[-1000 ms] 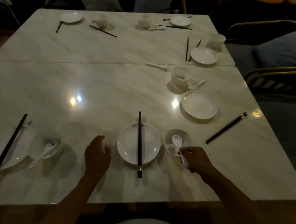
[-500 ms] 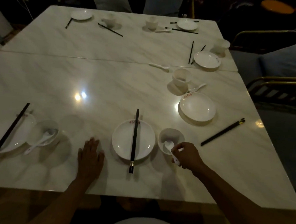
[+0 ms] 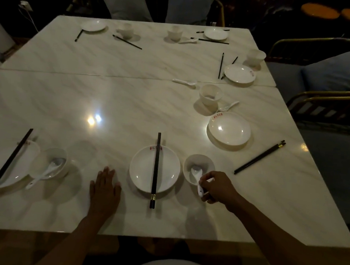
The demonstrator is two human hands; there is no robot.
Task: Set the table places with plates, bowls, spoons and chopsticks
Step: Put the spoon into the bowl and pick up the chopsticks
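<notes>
The right hand (image 3: 215, 188) pinches the handle of a white spoon (image 3: 197, 177), whose scoop lies inside the small bowl (image 3: 199, 164) just right of the near plate (image 3: 143, 169). The spoon's long axis runs from the bowl's middle down and rightward toward the person, handle end over the rim. The left hand (image 3: 104, 186) lies flat on the table (image 3: 110, 99), fingers straight, holding nothing, just left of that plate. A pair of chopsticks (image 3: 155, 170) lies across the plate, pointing straight away from the person.

The right hand is plainly the nearer one to the bowl; letting go of the spoon looks like the step in hand.

Containers: the bowl at far left (image 3: 51, 163) holds a spoon as well, beside a plate with chopsticks across it. On the right side, a cup-like bowl (image 3: 210, 94) holds no spoon (one lies loose beside it), its plate (image 3: 229, 128) is bare, and black chopsticks (image 3: 259, 157) lie apart on the marble. That place appears unfinished.
</notes>
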